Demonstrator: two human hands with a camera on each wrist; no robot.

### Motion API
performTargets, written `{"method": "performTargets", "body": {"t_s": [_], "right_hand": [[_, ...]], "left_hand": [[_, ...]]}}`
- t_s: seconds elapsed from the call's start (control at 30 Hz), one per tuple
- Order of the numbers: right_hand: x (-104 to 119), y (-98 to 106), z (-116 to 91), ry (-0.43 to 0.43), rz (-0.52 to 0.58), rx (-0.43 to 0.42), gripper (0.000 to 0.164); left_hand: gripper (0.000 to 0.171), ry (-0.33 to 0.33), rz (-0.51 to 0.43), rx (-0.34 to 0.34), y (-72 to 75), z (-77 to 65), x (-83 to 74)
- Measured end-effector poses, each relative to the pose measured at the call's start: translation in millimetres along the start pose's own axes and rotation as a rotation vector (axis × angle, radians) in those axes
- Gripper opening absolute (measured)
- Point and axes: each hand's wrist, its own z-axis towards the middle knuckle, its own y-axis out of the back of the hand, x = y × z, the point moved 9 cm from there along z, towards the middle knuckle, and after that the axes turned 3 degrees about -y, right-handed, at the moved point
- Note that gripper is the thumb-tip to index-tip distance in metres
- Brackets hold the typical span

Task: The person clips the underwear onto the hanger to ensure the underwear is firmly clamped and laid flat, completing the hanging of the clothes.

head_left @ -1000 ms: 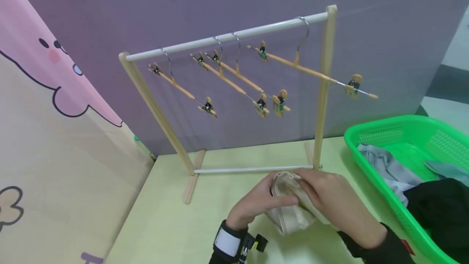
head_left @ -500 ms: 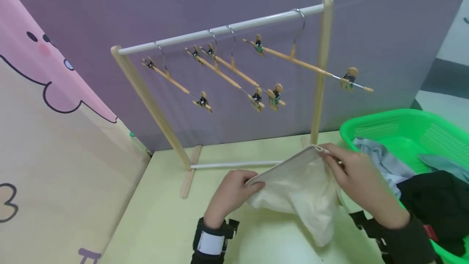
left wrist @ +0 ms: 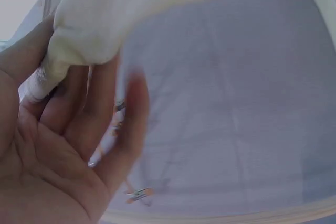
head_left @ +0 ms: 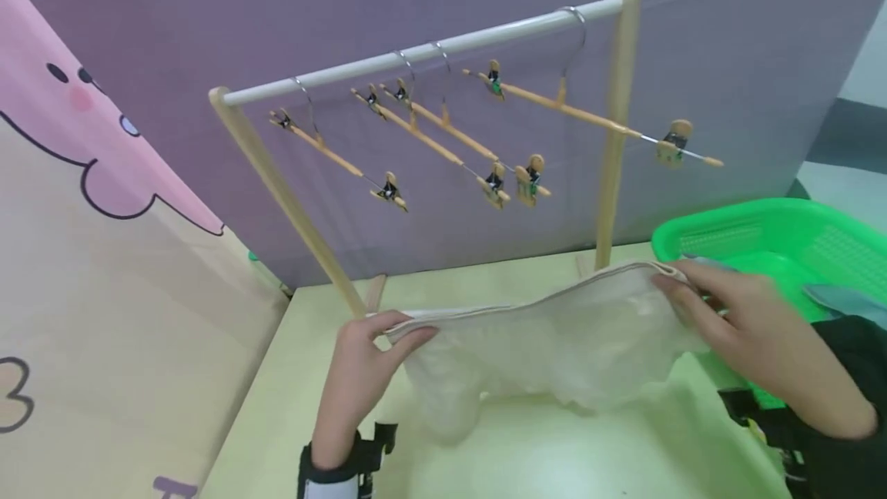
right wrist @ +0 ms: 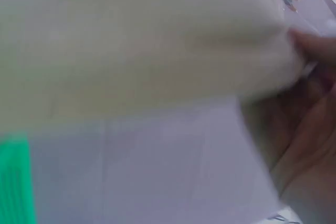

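A thin cream cloth garment (head_left: 554, 345) hangs stretched sideways between both hands, its stitched upper edge nearly level and its lower part loose over the table. At its left corner the left hand (head_left: 363, 364) pinches that edge between thumb and fingers. The right hand (head_left: 751, 329) holds the opposite corner the same way, overlapping the basket in the head view. In the left wrist view, cloth (left wrist: 100, 19) bunches at the thumb while other fingers stand away from it. Blurred cloth (right wrist: 136, 51) fills the top of the right wrist view.
Behind the garment stands a wooden rack with a white top rod (head_left: 499, 31). Several clip hangers hang from it, one (head_left: 561, 105) near the right post (head_left: 617, 122). A green basket (head_left: 734, 214) with clothes stands at the right on the pale yellow table (head_left: 263, 414).
The garment was gathered up between the hands, then opened out. The left hand has moved left and the right hand right, drawing its upper edge wide.
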Motion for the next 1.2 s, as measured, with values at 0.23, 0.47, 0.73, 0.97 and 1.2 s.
{"method": "performTargets", "body": {"t_s": [0.23,0.47,0.73,0.97,1.2], "right_hand": [[5.5,30.7,-27.3,0.092,-0.092,-0.026,0.019],[-29.1,-34.4,-23.9,-0.094,0.002,0.427,0.02],[-71.7,-120.1,-20.2,-0.194,-0.09,0.647,0.024],[-71.1,-129.4,-12.1,-0.141,-0.166,0.425,0.01],[-53.7,-147.8,-14.2,-0.134,-0.029,0.526,0.026]], "left_hand": [[0.004,-0.05,-0.319,0.136,18.8,-24.6,-26.9],[0.025,0.05,-0.061,0.295,-14.2,-16.1,3.5],[0.018,0.102,0.206,0.241,-78.6,8.2,66.9],[0.031,0.108,0.297,0.124,-90.1,9.5,82.8],[0.068,0.014,0.353,0.538,-126.8,-10.8,71.4]]}}
